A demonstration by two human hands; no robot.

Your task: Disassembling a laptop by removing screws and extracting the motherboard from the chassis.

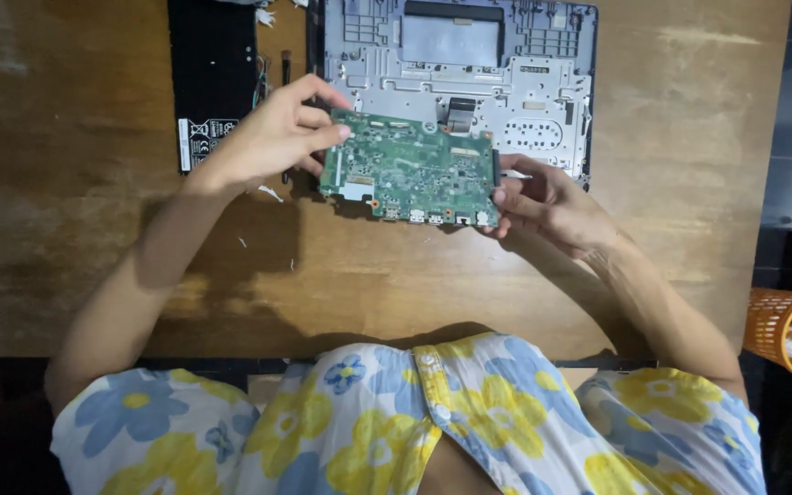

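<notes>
Flowered cloth (414, 422) fills the near edge; beyond it both hands grip a green board (410, 170) above the wooden counter (75, 229), left hand (272, 133) pinching its left end, right hand (543, 203) clamped on its right. Board looks already out of the grey laptop shell (456, 69) lying farther back, with a black panel (213, 78) far left. An orange basket (790, 332) stands on the dark floor, right.

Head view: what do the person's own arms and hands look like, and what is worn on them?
Both arms are bare from the shoulders down, with no watch, bracelet, gloves or rings visible. The left hand and right hand have bare fingers with short nails. The garment is sleeveless or short-sleeved, pale with large yellow and blue flowers, ending at the shoulders.
</notes>
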